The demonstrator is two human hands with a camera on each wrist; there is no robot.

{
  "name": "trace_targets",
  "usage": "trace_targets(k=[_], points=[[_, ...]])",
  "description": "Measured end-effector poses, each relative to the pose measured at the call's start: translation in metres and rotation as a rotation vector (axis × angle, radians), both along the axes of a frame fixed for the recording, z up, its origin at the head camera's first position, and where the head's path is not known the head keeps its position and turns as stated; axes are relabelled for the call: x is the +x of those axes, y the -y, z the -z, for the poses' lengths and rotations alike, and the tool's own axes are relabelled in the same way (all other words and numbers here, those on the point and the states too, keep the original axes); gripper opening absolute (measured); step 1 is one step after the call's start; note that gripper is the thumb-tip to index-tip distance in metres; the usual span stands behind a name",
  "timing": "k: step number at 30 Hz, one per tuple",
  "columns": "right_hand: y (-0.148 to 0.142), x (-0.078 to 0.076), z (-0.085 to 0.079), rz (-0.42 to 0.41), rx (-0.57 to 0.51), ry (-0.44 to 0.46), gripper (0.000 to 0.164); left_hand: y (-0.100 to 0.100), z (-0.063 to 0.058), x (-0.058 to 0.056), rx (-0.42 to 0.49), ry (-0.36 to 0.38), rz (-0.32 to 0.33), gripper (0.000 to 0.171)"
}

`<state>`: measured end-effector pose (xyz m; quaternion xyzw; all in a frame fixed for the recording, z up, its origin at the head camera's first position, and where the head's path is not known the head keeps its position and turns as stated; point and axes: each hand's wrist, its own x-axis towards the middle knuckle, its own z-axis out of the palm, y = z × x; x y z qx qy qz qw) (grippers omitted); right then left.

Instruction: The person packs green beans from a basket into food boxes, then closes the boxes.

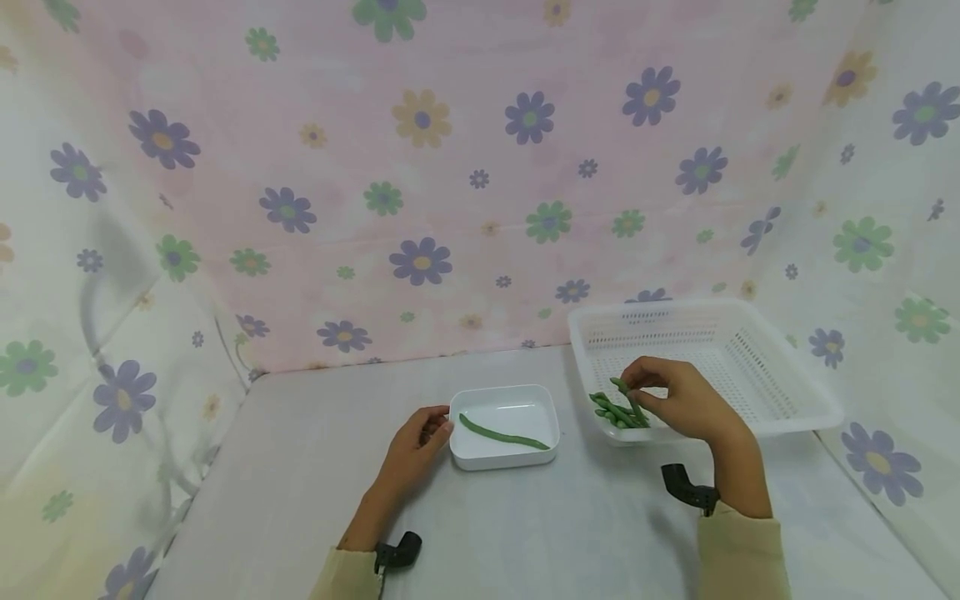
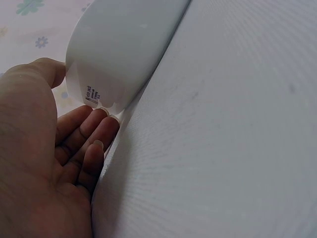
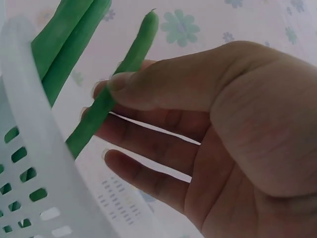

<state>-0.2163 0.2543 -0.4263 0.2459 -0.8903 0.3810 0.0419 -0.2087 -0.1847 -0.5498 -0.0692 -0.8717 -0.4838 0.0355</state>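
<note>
In the head view, my left hand [image 1: 415, 442] is at the left end of a small white dish [image 1: 504, 458]. Thumb and loosely bent fingertips touch or nearly touch the dish's outer wall [image 2: 119, 49], without wrapping round it. One long green bean [image 1: 504, 435] lies across the dish. Over the near left corner of a white perforated basket [image 1: 795, 392], my right hand [image 1: 686, 400] pinches a green bean [image 3: 133, 57] between thumb and fingers. That bean's lower end passes behind the basket rim in the right wrist view. More green beans [image 1: 611, 408] lie in that corner.
A white cloth covers the table [image 1: 525, 533]. Behind it hangs a flowered curtain [image 1: 465, 183], which also closes in both sides. Black wrist cameras are strapped at both cuffs. The basket's raised rim stands beside my right hand.
</note>
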Motion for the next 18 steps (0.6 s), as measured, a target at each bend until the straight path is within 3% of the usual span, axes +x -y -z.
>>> trace_targets(k=[7, 18], points=[[0.007, 0.007, -0.015, 0.041, -0.053, -0.173, 0.020, 0.000, 0.000, -0.001, 0.004, -0.004, 0.005, 0.038], [0.028, 0.020, -0.038, 0.036, -0.177, -0.388, 0.035, 0.001, 0.000, -0.001, 0.011, -0.004, 0.011, 0.041]])
